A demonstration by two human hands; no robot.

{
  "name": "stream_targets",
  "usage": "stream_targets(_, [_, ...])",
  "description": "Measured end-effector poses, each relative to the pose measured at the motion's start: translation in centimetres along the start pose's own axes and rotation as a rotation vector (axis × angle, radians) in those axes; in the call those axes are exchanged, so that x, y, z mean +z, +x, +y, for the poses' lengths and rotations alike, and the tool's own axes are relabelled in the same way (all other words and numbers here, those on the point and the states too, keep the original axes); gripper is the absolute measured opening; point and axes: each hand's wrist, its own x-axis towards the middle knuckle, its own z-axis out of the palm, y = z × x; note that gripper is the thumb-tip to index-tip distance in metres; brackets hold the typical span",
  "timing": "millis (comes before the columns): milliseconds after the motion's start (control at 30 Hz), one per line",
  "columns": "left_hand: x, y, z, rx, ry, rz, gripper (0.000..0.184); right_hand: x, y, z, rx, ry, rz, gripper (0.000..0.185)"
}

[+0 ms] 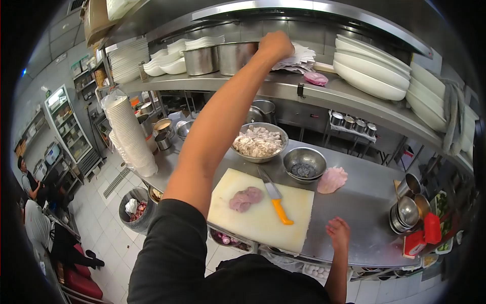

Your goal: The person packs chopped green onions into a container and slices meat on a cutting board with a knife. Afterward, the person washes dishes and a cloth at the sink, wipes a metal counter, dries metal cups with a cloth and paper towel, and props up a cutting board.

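1. Left hand [277,45]: fingers curled at the stack of white paper sheets [300,57]. Whether they grip a sheet cannot be told.
2. Stack location: on the steel shelf [283,90], just beside the left-hand grip, with the steel pots [235,57] on its other side.
3. Right hand [338,233]: fingers loosely open, nothing visible in them; the raw meat piece [332,180] lies farther forward.
4. Handling (judged): sheets light, limp, easily creased or marked by wet fingers. Pinch at a loose outer edge.
5. Obscured: left fingertips and the stack side beneath them; any print is illegible. The left forearm masks part of the worktop [364,213].
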Motion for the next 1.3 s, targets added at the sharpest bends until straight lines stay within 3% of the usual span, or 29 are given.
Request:
stream_targets(67, [-1.1,-1.2,-0.9,0.031,0.048,0.156,0.042,0.4,0.3,-0.2,-0.016,-0.021,-0.011,0.036])
stream_targets(133, [-4.3,-5.4,-2.8,0.264,-0.043,0.409,0.057,0.7,-0.4,-0.2,-0.021,-0.018,-0.002,0.036])
stream_targets(233, [-6.7,-10.6,-4.1,0.046,0.215,0.451,0.064,-0.1,-0.4,0.4,-0.050,-0.061,-0.016,0.035])
stream_targets(333, [-5.4,-10.1,-7.7,-0.036,-0.126,0.220,0.067,0.5,-0.7,0.3,-0.043,-0.099,0.000,0.032])
stream_targets(433, [-4.4,-11.6,-8.6,0.186,-0.131,0.453,0.058,1.4,-1.0,0.4,-0.024,-0.097,-0.007,0.033])
stream_targets(600, [-4.3,-13.5,-8.8,0.343,-0.152,0.570,0.053,1.7,-0.5,2.7,-0.026,-0.088,-0.031,0.029])
stream_targets(867, [-5.0,-10.7,-10.6,0.193,-0.347,0.310,0.066,2.6,-1.8,2.6,0.028,-0.110,-0.036,0.033])
stream_targets(1000, [-5.8,-9.4,-14.2,0.118,0.008,0.625,0.067,2.5,-1.7,3.3,0.007,-0.115,-0.032,0.034])
stream_targets(1100, [-6.3,-9.2,-18.0,-0.170,0.264,0.536,0.062,2.5,-2.7,3.5,0.027,-0.114,-0.037,0.035])
stream_targets(1200, [-6.4,-9.9,-20.2,-0.047,-0.126,0.445,0.052,2.7,-2.4,3.5,0.020,-0.137,-0.045,0.036])
stream_targets(1300, [-6.1,-12.2,-19.0,0.033,-0.097,0.608,0.044,3.2,-2.5,3.6,0.032,-0.144,-0.047,0.036])
